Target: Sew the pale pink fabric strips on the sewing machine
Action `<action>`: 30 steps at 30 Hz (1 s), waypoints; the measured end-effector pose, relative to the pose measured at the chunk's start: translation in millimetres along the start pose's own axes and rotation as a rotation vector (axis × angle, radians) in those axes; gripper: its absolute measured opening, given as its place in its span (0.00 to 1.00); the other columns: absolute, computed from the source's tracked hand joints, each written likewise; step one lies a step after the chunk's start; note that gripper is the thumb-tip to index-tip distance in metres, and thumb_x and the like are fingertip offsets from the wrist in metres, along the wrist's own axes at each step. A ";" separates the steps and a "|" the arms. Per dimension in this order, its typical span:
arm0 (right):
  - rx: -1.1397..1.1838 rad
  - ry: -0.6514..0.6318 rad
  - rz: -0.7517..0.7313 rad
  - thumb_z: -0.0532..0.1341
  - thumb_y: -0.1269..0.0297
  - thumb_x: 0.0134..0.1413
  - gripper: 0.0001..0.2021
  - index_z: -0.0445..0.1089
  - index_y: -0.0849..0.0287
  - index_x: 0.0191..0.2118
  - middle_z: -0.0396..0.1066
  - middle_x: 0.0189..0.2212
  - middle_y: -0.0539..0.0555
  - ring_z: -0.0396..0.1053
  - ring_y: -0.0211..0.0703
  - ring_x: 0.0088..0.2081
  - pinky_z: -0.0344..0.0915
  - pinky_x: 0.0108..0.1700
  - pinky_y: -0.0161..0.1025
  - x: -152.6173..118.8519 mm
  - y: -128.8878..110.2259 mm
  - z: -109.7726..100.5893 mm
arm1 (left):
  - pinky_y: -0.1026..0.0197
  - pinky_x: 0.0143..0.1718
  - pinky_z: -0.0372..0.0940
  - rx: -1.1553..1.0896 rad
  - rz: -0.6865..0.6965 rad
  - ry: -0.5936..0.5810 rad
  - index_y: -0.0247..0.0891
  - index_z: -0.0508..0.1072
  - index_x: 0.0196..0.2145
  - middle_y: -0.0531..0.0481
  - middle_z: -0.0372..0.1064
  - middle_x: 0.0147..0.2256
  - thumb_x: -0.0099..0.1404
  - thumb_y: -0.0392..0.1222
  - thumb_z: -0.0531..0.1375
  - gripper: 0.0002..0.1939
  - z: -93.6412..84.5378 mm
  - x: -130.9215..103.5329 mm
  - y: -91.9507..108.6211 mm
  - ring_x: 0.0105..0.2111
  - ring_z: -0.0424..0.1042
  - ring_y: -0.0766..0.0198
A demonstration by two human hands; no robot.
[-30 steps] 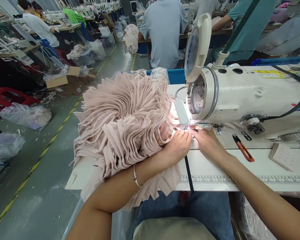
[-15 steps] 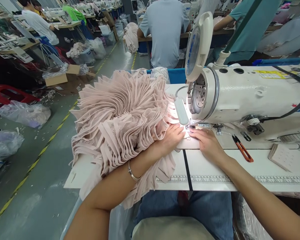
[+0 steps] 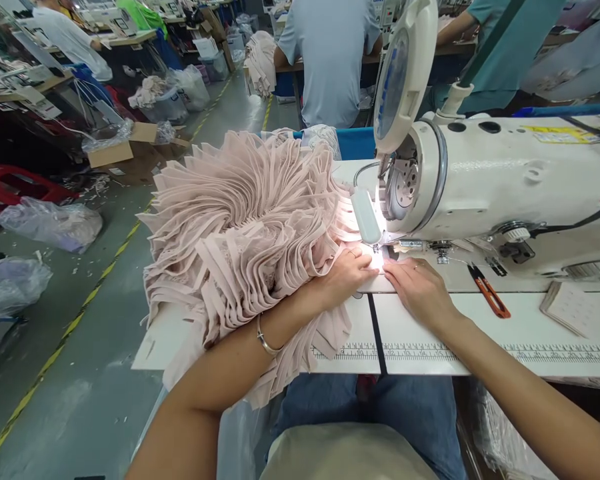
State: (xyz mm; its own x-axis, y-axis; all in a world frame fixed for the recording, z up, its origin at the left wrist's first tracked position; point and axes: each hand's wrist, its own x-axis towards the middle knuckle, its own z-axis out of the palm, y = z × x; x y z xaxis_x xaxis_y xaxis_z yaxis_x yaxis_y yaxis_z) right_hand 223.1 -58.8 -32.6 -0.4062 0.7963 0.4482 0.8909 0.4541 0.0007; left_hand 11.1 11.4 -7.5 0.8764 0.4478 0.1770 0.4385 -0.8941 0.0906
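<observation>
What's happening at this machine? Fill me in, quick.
A person sits at a white sewing machine and presses a small pale piece flat under its lit needle area. The left hand lies on the edge of a big fanned pile of pink fabric strips; the right hand rests flat on the table. Orange thread snips lie unused to the right. Other people work at benches behind.

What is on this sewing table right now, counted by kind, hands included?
Hands: 2, left hand and right hand
Sewing machine: 1
Pile of pink fabric strips: 1
Orange-handled snips: 1
Notepad: 1
Total: 6
</observation>
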 end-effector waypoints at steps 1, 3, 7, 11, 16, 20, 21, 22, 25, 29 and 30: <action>-0.023 0.016 -0.016 0.53 0.68 0.69 0.13 0.74 0.58 0.49 0.79 0.39 0.57 0.72 0.48 0.42 0.64 0.50 0.45 0.2 -1.8 -1.9 | 0.59 0.44 0.60 0.016 0.018 -0.010 0.39 0.77 0.48 0.48 0.70 0.37 0.79 0.35 0.49 0.16 -1.2 0.0 0.4 0.41 0.67 0.61; -0.064 0.039 -0.047 0.54 0.68 0.69 0.12 0.75 0.57 0.44 0.79 0.36 0.56 0.72 0.46 0.39 0.63 0.50 0.43 1.4 -5.2 -4.6 | 0.57 0.45 0.60 0.062 0.047 -0.021 0.38 0.76 0.49 0.48 0.70 0.37 0.78 0.35 0.49 0.16 -2.6 0.3 1.8 0.40 0.68 0.60; -0.125 0.064 -0.063 0.54 0.69 0.68 0.13 0.74 0.56 0.34 0.74 0.27 0.52 0.69 0.44 0.34 0.63 0.47 0.42 8.0 -10.5 -3.4 | 0.55 0.47 0.59 0.155 0.082 -0.014 0.35 0.76 0.46 0.47 0.71 0.39 0.78 0.35 0.49 0.15 -1.1 0.6 6.6 0.41 0.68 0.60; -0.008 0.142 0.080 0.54 0.70 0.67 0.14 0.72 0.54 0.30 0.70 0.23 0.50 0.69 0.44 0.31 0.65 0.43 0.41 13.7 -11.9 0.3 | 0.55 0.45 0.59 0.199 0.065 0.013 0.35 0.76 0.44 0.46 0.71 0.39 0.78 0.34 0.49 0.15 0.4 -1.0 10.8 0.42 0.68 0.59; 0.154 0.167 0.141 0.58 0.65 0.66 0.10 0.76 0.54 0.34 0.74 0.25 0.50 0.71 0.43 0.31 0.64 0.40 0.41 8.1 -3.0 -1.4 | 0.57 0.46 0.61 0.107 0.032 0.060 0.37 0.76 0.50 0.45 0.73 0.43 0.77 0.32 0.52 0.14 1.8 -3.0 8.3 0.43 0.69 0.59; 0.158 0.174 0.039 0.57 0.72 0.63 0.11 0.78 0.55 0.42 0.79 0.28 0.49 0.74 0.41 0.31 0.64 0.43 0.41 -0.2 3.4 -3.3 | 0.59 0.45 0.64 -0.007 0.032 0.074 0.34 0.77 0.43 0.46 0.74 0.39 0.74 0.29 0.53 0.12 10.8 -1.5 3.4 0.41 0.70 0.60; 0.161 0.176 0.012 0.57 0.74 0.62 0.14 0.78 0.55 0.43 0.80 0.31 0.49 0.75 0.42 0.33 0.65 0.43 0.41 -1.5 3.8 -3.6 | 0.59 0.45 0.64 -0.025 0.033 0.084 0.33 0.77 0.41 0.46 0.75 0.38 0.74 0.28 0.53 0.12 13.0 -0.8 2.4 0.41 0.70 0.60; 0.158 0.180 -0.017 0.56 0.75 0.61 0.15 0.79 0.55 0.44 0.82 0.34 0.50 0.76 0.42 0.35 0.66 0.43 0.42 -2.3 3.8 -4.0 | 0.59 0.46 0.64 -0.039 0.035 0.095 0.33 0.77 0.39 0.46 0.75 0.37 0.74 0.28 0.53 0.12 14.7 -0.2 1.6 0.41 0.69 0.60; 0.132 0.173 -0.086 0.57 0.76 0.60 0.16 0.79 0.55 0.44 0.82 0.41 0.50 0.77 0.44 0.41 0.67 0.45 0.43 -1.6 2.2 -5.8 | 0.58 0.47 0.65 -0.068 0.043 0.100 0.34 0.76 0.37 0.46 0.74 0.36 0.74 0.28 0.53 0.13 16.7 0.7 1.2 0.40 0.69 0.60; 0.181 0.111 -0.013 0.54 0.77 0.61 0.18 0.80 0.54 0.42 0.81 0.43 0.52 0.76 0.44 0.44 0.70 0.47 0.44 2.7 1.2 -8.2 | 0.54 0.55 0.64 -0.091 -0.019 0.133 0.33 0.73 0.39 0.42 0.73 0.45 0.71 0.26 0.52 0.11 16.0 -2.9 4.7 0.47 0.70 0.58; 0.197 0.100 0.024 0.53 0.77 0.60 0.18 0.80 0.53 0.41 0.80 0.44 0.53 0.76 0.45 0.45 0.70 0.48 0.45 3.4 1.6 -8.1 | 0.53 0.58 0.63 -0.096 -0.045 0.153 0.32 0.73 0.41 0.39 0.72 0.49 0.70 0.25 0.52 0.11 16.1 -4.4 5.4 0.52 0.70 0.57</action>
State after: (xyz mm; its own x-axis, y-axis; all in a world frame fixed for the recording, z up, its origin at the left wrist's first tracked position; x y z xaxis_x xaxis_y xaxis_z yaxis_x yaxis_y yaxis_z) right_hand 224.8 -58.6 -23.8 -0.3545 0.7687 0.5324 0.8391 0.5127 -0.1816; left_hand 12.8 4.5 -23.6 0.8127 0.4886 0.3174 0.4490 -0.8724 0.1933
